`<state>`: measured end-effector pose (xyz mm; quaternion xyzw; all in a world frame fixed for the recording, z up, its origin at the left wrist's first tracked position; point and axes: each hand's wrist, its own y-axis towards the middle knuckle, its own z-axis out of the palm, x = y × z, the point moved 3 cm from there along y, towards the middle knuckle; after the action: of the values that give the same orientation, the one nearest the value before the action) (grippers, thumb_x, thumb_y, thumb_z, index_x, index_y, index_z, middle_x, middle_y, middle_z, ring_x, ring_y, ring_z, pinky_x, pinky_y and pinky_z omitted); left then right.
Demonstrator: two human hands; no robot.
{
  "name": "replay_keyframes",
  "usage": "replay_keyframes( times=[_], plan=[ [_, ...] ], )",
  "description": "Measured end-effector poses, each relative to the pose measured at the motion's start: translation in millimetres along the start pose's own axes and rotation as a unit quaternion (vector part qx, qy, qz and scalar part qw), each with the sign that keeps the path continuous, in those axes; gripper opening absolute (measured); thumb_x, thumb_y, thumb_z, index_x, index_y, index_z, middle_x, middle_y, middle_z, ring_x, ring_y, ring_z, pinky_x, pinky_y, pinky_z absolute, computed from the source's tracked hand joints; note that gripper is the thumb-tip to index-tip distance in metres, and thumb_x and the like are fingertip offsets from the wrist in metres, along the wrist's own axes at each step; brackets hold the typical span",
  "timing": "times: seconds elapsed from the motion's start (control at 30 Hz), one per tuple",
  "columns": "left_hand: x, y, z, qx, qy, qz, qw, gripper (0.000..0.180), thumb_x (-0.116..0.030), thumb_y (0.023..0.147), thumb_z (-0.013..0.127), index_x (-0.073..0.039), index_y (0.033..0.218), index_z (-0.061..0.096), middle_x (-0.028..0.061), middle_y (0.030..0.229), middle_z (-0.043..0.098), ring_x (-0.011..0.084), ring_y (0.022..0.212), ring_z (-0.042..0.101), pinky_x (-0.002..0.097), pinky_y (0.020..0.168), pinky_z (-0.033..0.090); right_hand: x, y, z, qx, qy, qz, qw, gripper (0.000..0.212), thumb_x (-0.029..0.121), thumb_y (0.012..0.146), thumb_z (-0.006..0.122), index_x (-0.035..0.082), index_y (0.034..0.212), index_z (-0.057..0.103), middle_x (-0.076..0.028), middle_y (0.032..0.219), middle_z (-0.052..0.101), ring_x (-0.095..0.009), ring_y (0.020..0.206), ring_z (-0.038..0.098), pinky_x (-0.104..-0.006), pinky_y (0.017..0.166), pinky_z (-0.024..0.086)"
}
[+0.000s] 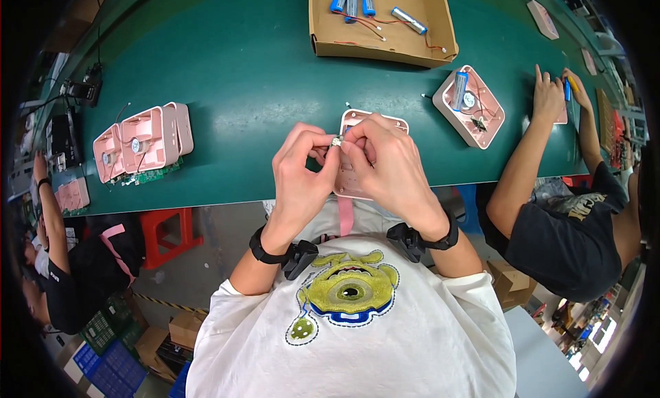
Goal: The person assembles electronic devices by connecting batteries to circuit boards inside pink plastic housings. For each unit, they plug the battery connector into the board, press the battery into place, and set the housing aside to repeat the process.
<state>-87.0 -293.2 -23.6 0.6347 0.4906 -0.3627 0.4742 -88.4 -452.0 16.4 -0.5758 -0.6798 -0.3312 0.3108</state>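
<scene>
My left hand (304,165) and my right hand (390,160) meet in front of my chest, both closed with thumbs and fingertips in a pinch. Between their tips is a small white connector (336,141), with a sliver of something dark beside it. My fingers cover most of it, so whether it joins a board or wires cannot be made out. Directly beneath lies an open pink plastic housing (350,185) at the table's near edge, largely hidden by my hands. A small connector end (348,105) sticks out past its far rim.
A cardboard box (378,50) at the back holds several blue battery cells with wires. Right of me sits a pink housing (447,109) containing a battery, speaker and board. Pink housings (180,133) stand at left. A co-worker's hands (548,95) work at far right; another person sits left.
</scene>
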Motion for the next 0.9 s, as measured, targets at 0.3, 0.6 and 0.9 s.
replay_keyframes(
  times=[0.3, 0.6, 0.9],
  plan=[
    [-11, -1, 2, -0.010, 0.046, 0.025, 0.999, 0.016, 0.012, 0.084, 0.073, 0.004, 0.096, 0.067, 0.0109, 0.093, 0.065, 0.0169, 0.067, 0.064, 0.0289, 0.061, 0.053, 6, -3, 9, -0.044, -0.053, -0.015, 0.998, 0.004, 0.000, 0.088, 0.068, -0.001, 0.091, 0.065, -0.014, 0.085, 0.065, -0.035, 0.070, 0.066, -0.0441, 0.065, 0.053],
    [-5, 8, -9, 0.065, -0.023, -0.147, 0.987, 0.011, 0.006, 0.090, 0.075, 0.004, 0.100, 0.070, 0.0049, 0.088, 0.068, 0.0079, 0.071, 0.064, 0.0242, 0.062, 0.054, 13, -23, -9, 0.010, -0.149, -0.054, 0.987, 0.052, 0.015, 0.083, 0.084, -0.001, 0.126, 0.059, -0.021, 0.125, 0.061, -0.043, 0.115, 0.061, -0.0496, 0.093, 0.051],
    [-17, 6, -2, 0.185, -0.063, -0.273, 0.942, 0.014, 0.000, 0.095, 0.076, 0.004, 0.108, 0.073, -0.0022, 0.073, 0.061, 0.0031, 0.066, 0.061, 0.0211, 0.062, 0.053, 11, -60, 15, -0.007, -0.239, 0.027, 0.971, 0.109, 0.019, 0.072, 0.091, -0.004, 0.158, 0.029, -0.034, 0.161, 0.029, -0.059, 0.145, 0.033, -0.0639, 0.113, 0.037]
  ],
)
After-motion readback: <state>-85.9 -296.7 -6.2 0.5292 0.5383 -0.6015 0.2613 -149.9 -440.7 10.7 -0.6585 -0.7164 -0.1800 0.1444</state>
